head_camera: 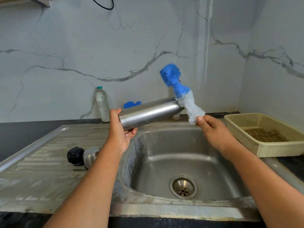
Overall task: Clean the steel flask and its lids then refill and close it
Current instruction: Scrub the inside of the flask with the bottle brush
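My left hand (pixel 120 134) grips the cylindrical steel flask (pixel 148 112), right hand (pixel 213 134) pinches the blue-white bristle brush (pixel 181 91) rising above that hand; scrubbing stage, I judge, with refill and closing left.

flask (pixel 148 113) brushed silver | brush (pixel 178 89) blue-and-white | basket (pixel 269 146) cream | wall (pixel 82 46) grey-veined white marble

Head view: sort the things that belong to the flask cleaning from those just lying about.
Job: steel flask in left hand; bottle brush in right hand; black lid; steel lid; sink.
Lying about: plastic water bottle; cream basket; blue item behind the flask.
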The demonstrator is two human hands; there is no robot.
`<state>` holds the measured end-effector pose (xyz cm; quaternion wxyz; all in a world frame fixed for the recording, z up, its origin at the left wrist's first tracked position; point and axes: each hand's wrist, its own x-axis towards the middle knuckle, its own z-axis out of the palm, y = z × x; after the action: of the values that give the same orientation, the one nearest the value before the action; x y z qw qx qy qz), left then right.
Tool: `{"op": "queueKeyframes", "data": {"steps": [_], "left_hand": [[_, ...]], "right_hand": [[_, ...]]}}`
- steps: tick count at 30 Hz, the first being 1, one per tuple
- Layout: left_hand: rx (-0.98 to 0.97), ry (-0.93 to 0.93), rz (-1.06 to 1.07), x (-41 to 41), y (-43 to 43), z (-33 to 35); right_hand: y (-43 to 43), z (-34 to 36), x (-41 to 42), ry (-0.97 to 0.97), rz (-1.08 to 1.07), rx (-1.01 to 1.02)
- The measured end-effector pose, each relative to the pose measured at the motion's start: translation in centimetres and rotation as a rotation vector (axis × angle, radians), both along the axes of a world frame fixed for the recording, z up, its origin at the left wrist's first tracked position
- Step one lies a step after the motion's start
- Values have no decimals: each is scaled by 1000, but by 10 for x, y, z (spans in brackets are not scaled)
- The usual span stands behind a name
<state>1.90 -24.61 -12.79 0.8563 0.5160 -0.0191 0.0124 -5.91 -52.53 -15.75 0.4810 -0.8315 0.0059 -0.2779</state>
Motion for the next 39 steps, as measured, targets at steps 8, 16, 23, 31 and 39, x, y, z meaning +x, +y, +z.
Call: {"op": "queueKeyframes", "data": {"steps": [8,16,23,31,39], "left_hand": [[81,13,-135,-3,-9,-3],[161,-34,-171,0,-11,-1],[315,-40,-179,2,-14,-6],[292,-26,-89,7,-16,-7],[2,-4,70,17,-7,-2]], "right_hand": [[6,5,-6,-94,68,37],[5,4,-2,-39,77,176],[-1,1,-1,0,32,300],[4,3,-2,17,24,238],[35,11,-18,-31,-66,-142]]}}
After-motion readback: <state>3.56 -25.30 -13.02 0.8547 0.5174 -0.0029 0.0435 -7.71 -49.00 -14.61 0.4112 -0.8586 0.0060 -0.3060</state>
